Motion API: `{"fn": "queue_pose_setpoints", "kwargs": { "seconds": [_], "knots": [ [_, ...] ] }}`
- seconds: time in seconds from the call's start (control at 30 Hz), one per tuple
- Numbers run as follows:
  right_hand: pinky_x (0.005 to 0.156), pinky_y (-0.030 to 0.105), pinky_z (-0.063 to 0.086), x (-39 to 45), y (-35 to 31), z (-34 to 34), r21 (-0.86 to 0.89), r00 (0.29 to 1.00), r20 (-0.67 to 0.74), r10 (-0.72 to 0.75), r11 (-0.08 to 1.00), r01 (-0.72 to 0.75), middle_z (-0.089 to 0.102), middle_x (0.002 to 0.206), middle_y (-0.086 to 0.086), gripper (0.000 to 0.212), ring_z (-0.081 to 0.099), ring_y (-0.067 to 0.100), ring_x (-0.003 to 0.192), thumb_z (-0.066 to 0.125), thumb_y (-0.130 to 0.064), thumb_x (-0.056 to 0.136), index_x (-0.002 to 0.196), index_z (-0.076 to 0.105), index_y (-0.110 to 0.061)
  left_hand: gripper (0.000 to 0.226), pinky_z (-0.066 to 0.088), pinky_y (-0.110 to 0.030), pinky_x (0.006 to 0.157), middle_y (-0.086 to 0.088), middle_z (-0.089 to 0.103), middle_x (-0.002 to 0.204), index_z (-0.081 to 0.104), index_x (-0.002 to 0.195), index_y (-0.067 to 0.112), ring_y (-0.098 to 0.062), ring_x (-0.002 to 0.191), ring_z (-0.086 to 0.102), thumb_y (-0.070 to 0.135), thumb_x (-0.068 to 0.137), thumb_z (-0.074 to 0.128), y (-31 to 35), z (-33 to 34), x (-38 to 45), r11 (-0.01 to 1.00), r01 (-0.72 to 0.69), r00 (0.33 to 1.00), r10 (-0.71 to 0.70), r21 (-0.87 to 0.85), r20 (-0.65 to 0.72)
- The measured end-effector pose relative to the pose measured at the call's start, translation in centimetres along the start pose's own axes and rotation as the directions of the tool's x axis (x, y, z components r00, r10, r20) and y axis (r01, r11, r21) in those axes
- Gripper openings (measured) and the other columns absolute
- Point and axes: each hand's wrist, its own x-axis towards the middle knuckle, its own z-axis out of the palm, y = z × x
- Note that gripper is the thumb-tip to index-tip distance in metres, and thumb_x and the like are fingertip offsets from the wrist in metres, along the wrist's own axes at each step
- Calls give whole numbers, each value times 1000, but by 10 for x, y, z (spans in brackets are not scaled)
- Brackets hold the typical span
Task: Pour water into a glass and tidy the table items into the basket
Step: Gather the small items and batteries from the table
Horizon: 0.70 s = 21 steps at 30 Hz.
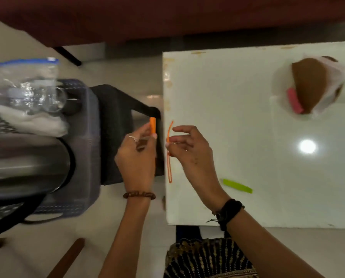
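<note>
Left hand [136, 152]: thumb and fingertips pinch the lower end of a short orange stick-like piece [152, 125], which stands upright above the fingers. What the piece is cannot be told; possibly a clip or cap.

Right hand [187, 149]: thumb and a curled finger pinch a thin orange loop [169, 157], a band or clip outline, near its middle. Index finger is stretched forward, not straight; the rest are curled loosely. The loop runs upright, its lower end hanging past the near-left edge of the white table [247, 137].

Both pieces are held close together, just apart, over the gap between table and basket. Judgement: the two orange parts look like a pair being joined or separated before stowing, hence the fine fingertip holds and the raised, facing hands.

Dark plastic basket [87, 157]: left of the hands, near. Already inside: a clear glass [53, 99], a zip bag [27, 77] with a blue seal, and a large steel vessel [27, 167], blurred.

Not yet stowed on the table: a green strip [237, 186] just right of the right wrist, and a bag holding brown and pink contents [308, 87] at the far right.

Judgement: pouring looks done; tidying is partway.
</note>
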Motion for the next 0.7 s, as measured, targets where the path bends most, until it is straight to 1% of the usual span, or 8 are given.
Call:
{"fn": "queue_pose_setpoints", "kwargs": {
  "seconds": [0.07,0.13,0.2,0.27,0.47,0.53,0.6,0.7],
  "knots": [
    [67,10,50,6,-5,49,-23,996,70,-51,998,52,68,85,-2,26,63,2,76,67,-13,80,103,56,-20,28,41,2,72,2,65,93,66,106,18,3,77,58,9,80,64,-16,-45,21,994,-64,991,74,87,-109],
    [63,8,48,12,-6,98,-64,986,147,-85,993,95,64,79,-8,27,61,-2,71,67,-15,80,102,52,-24,21,49,-13,76,-4,67,92,68,102,13,-8,74,62,12,81,64,-38,-83,39,986,-48,981,76,158,-178],
    [60,8,48,15,-2,139,-152,966,228,-119,976,156,59,74,-14,27,60,-5,67,65,-20,83,104,49,-25,18,51,-31,76,-9,66,91,67,97,11,-21,80,63,23,86,60,-59,-108,51,963,-2,983,52,270,-178],
    [61,11,51,19,4,166,-274,941,302,-154,931,240,58,73,-15,26,61,-3,67,60,-22,88,110,47,-21,21,47,-31,72,-9,63,89,66,100,15,-23,82,61,29,90,53,-77,-120,58,903,-32,989,91,428,-118],
    [70,45,56,17,22,200,-484,897,406,-176,791,374,68,89,13,22,67,26,79,49,-18,93,113,47,-9,25,39,-28,76,-10,60,112,61,111,19,-30,99,57,27,92,48,-110,-136,75,879,81,996,-51,469,-76],
    [67,42,56,15,23,196,-481,894,402,-197,785,389,68,86,10,20,67,22,75,50,-17,93,112,49,-11,23,39,-30,77,-12,61,108,62,109,16,-31,95,58,23,91,50,-109,-133,71,890,35,998,-11,455,-55],
    [63,33,56,15,24,185,-471,897,374,-234,786,401,66,79,2,19,66,13,70,53,-12,91,110,51,-13,19,44,-35,77,-15,64,103,63,104,9,-31,93,61,15,89,54,-105,-124,61,908,-85,995,98,409,-10],
    [63,20,54,15,25,150,-455,919,312,-242,811,369,59,72,-15,21,63,5,69,54,-9,90,110,52,-15,16,40,-32,76,-21,67,99,66,97,1,-22,93,57,1,82,60,-91,-100,40,918,-213,976,212,335,41]
  ]
}}
